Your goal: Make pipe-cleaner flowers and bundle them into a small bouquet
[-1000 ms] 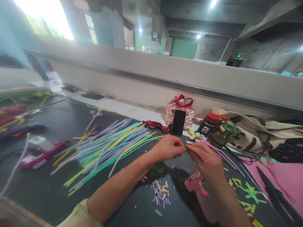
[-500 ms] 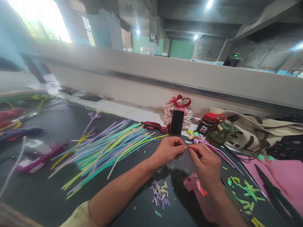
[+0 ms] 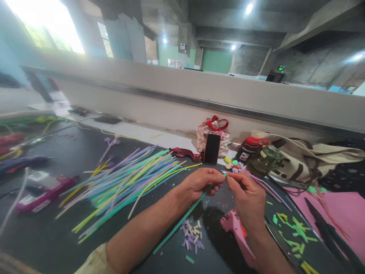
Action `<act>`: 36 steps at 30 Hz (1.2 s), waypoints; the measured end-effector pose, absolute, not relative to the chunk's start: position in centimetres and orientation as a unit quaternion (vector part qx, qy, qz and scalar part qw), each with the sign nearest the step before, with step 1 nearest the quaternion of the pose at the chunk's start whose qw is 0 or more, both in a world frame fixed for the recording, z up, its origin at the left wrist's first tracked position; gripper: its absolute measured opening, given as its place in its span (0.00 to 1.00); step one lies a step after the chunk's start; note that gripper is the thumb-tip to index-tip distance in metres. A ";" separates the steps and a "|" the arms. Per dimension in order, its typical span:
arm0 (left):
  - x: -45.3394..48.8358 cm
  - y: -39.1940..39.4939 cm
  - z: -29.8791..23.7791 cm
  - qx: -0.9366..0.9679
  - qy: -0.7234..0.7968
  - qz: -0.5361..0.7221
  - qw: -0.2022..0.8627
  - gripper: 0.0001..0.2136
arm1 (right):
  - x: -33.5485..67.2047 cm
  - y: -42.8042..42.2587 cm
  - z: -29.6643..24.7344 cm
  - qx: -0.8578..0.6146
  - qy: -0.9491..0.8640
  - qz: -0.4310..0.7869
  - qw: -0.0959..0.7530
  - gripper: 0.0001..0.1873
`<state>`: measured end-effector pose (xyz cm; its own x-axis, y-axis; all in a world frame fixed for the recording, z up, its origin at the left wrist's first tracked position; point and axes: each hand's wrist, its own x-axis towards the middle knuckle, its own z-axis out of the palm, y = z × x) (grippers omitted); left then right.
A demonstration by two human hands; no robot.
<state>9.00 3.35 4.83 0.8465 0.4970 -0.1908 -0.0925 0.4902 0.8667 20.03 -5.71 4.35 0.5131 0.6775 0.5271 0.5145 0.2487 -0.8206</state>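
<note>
My left hand (image 3: 203,182) is closed on a teal-green chenille stem (image 3: 182,220), whose long free part slants down-left from my palm over the dark table. My right hand (image 3: 247,194) pinches at the stem's upper end, its fingertips almost meeting those of my left. What exactly lies between the fingertips is mostly hidden. Under my right wrist is a pink glue gun (image 3: 236,230) with an orange-red trigger. Left of it lies a small heap of purple and cream cut pieces (image 3: 192,235).
A spread of pastel stems (image 3: 125,186) lies on the left. Farther back a phone (image 3: 211,149) leans on a patterned bag (image 3: 201,131), near a black bottle (image 3: 246,148) and a green jug (image 3: 265,161). Green cut pieces (image 3: 298,230) and black scissors (image 3: 325,224) are at right.
The long part of the teal stem now shows hanging down-left from my left hand. The left fingers have shifted a little, while both hands stay close together.
</note>
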 end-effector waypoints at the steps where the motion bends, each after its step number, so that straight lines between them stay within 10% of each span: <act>1: 9.0 3.4 4.9 0.464 0.210 0.171 0.843 0.09 | 20.0 -5.6 4.2 -0.602 -0.479 0.087 0.633 0.05; 24: 7.2 3.5 6.7 0.640 0.187 0.214 0.714 0.05 | 22.4 -4.8 4.2 -0.493 -0.475 0.377 0.623 0.04; 36: 8.2 1.8 6.7 0.671 0.260 0.345 0.602 0.04 | 20.9 -5.0 4.1 -0.519 -0.458 0.283 0.664 0.05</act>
<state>8.21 1.81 6.66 0.6265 0.7649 0.1499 -0.0662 -0.1394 0.9880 20.89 -4.95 4.06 0.4195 0.8517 0.3142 0.0998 0.3007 -0.9485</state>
